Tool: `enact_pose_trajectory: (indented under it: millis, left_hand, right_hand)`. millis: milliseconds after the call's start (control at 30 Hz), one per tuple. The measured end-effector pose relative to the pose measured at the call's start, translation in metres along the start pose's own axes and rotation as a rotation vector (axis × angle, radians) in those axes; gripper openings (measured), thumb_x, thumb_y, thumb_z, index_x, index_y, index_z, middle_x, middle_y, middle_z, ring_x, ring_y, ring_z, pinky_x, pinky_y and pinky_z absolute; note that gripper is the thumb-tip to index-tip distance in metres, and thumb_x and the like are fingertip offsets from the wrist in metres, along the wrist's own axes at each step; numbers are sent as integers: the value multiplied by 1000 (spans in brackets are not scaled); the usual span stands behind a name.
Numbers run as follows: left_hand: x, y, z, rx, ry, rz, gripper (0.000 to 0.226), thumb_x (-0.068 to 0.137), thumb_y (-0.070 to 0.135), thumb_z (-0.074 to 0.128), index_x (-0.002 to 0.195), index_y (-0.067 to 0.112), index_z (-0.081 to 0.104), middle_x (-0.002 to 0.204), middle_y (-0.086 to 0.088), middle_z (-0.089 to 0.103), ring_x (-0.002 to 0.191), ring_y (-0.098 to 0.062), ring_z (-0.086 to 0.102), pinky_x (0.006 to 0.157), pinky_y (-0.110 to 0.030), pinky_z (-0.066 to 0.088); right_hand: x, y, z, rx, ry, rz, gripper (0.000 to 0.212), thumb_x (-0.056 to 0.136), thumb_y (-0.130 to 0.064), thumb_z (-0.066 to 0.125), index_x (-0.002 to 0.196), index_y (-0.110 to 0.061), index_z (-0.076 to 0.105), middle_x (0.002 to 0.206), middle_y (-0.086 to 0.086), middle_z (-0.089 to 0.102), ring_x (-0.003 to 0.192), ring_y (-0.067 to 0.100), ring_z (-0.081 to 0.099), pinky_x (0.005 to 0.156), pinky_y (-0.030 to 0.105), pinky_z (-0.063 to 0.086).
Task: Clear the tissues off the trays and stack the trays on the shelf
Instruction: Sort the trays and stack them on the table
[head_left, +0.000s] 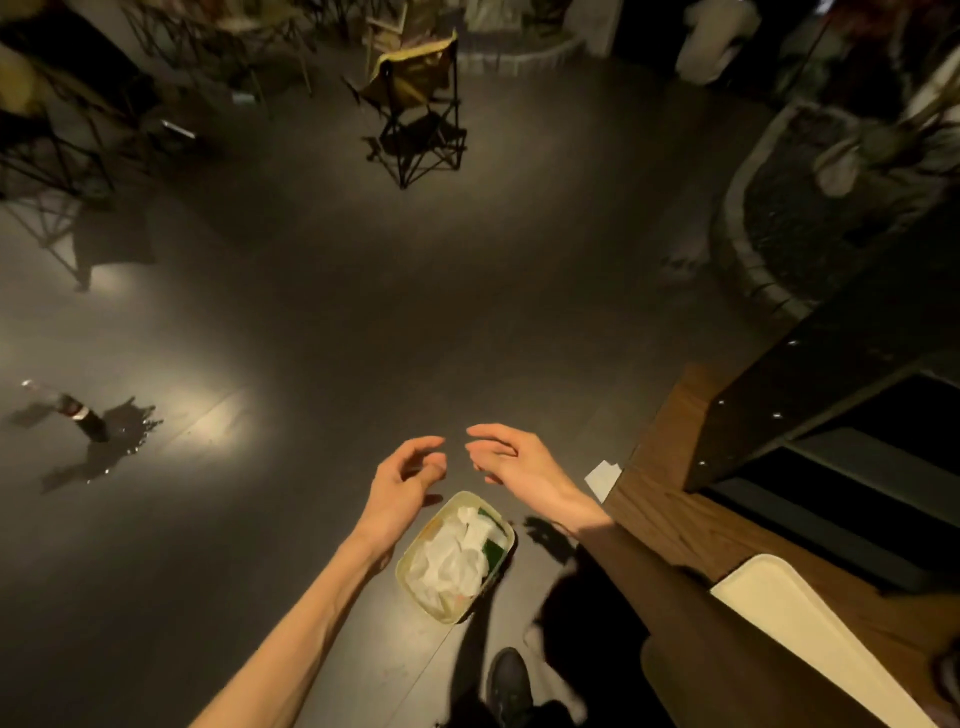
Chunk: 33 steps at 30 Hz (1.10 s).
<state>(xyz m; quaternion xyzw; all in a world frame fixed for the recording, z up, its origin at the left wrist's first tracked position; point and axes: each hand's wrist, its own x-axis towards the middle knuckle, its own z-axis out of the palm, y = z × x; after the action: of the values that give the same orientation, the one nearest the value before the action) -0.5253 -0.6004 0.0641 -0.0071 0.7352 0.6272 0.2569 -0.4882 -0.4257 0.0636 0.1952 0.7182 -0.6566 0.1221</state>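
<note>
On the dark floor below my arms stands a cream bin (415, 558) holding crumpled white tissues (454, 558) and something green. My left hand (402, 480) hovers just above and beyond its far rim, fingers loosely curled, holding nothing. My right hand (511, 457) hangs beside it, fingertips facing the left hand, also empty. A cream tray (800, 623) lies on the wooden counter (670, 499) at the lower right, with no tissue showing on its visible part. One white tissue (602, 475) sits at the counter's near corner.
A black shelf frame (810, 379) rises over the counter at right. A folding chair (415, 98) stands far ahead, more chairs at upper left. A dark bottle (78, 413) stands on the floor at left. My shoe (509, 686) is near the bin. A round planter (748, 218) sits at upper right.
</note>
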Motion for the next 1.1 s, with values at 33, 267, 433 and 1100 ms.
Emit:
enact_pose_trajectory:
  millis: [33, 267, 433, 1100]
  left_hand:
    - [-6, 9, 10, 13, -27, 10, 24, 94, 13, 60, 115, 23, 65, 113, -14, 64, 98, -17, 63, 76, -29, 59]
    - [-41, 59, 94, 131, -221, 85, 25, 95, 11, 58, 118, 21, 63, 113, -17, 63, 99, -21, 63, 79, -34, 58]
    - [-67, 82, 162, 190, -334, 129, 23, 96, 14, 58, 117, 20, 63, 113, -16, 64, 96, -18, 62, 80, -37, 57]
    - [-216, 10, 437, 350, -539, -8, 20, 96, 10, 56, 113, 19, 64, 110, -15, 68, 98, -24, 65, 75, -35, 59]
  right_hand:
    - [-12, -4, -10, -1, 16, -6, 30, 90, -18, 63, 117, -32, 67, 107, -6, 76, 102, 7, 70, 79, 19, 53]
    - [-95, -14, -94, 34, 162, -47, 33, 95, -17, 62, 127, -23, 63, 116, -2, 72, 105, 12, 69, 80, 20, 55]
    - [-164, -11, -162, 52, 264, -72, 32, 96, -20, 61, 129, -22, 61, 116, 0, 72, 104, 13, 69, 82, 21, 56]
    - [-429, 154, -364, 139, 560, 44, 30, 96, -24, 63, 126, -21, 64, 110, 0, 73, 102, 11, 69, 87, 26, 58]
